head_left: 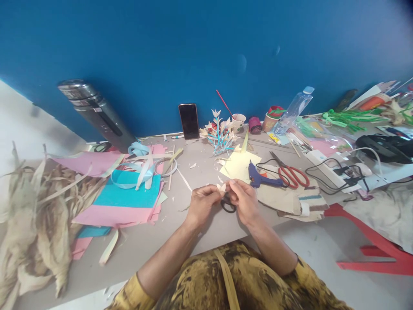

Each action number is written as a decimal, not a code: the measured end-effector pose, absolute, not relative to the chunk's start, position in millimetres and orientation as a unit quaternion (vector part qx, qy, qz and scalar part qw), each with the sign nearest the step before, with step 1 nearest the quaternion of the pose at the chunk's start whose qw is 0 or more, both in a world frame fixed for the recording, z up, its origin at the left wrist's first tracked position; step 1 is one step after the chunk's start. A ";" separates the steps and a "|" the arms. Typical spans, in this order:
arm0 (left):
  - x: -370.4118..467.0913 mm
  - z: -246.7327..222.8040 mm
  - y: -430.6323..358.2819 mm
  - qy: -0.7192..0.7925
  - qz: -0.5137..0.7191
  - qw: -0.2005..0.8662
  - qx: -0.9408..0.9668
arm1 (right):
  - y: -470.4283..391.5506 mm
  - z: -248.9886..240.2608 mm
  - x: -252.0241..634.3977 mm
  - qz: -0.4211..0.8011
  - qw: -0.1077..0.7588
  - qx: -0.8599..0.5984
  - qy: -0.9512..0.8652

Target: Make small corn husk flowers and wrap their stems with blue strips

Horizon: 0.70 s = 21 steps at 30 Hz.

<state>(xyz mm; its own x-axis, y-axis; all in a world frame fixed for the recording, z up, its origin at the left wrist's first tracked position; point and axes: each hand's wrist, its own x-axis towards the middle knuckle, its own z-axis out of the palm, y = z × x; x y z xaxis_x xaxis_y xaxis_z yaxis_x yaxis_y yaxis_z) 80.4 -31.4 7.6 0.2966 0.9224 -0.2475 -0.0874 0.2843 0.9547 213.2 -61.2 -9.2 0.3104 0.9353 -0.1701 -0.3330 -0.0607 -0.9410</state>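
Observation:
Near the table's front edge, my left hand (203, 203) pinches a small cream petal-like piece (221, 187) between thumb and fingers. On its other side my right hand (243, 200) is closed, its fingertips at the piece's right edge. Below and between the hands lies a pair of small black-handled scissors (228, 207), partly hidden by the fingers. Beyond them a pale yellow sheet (237, 165) lies on the table, and behind it stands a bunch of cream flowers with blue stems (221, 135).
At the right are a blue glue gun (266, 178), red-handled scissors (294, 175), a folded cloth (280, 199) and a power strip (329, 170). Blue paper (129, 193), dried husks (51, 228) and a flask (100, 116) occupy the left. A phone (189, 122) leans against the wall.

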 end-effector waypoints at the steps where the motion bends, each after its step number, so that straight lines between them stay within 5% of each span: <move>1: 80.0 8.5 -31.3 0.454 0.381 0.658 0.465 | -62.2 -8.8 215.7 0.514 0.612 -0.518 -0.304; 21: 70.6 22.1 -42.5 0.429 0.331 0.641 0.544 | -84.6 12.5 229.4 0.521 0.536 -0.502 -0.436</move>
<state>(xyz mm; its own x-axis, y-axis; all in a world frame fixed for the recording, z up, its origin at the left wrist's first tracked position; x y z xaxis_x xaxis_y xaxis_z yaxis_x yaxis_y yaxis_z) 70.6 -42.5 22.1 0.4130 0.8906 -0.1905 0.0431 0.1898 0.9809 229.4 -84.6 12.5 0.0772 0.9955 -0.0553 -0.1201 -0.0458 -0.9917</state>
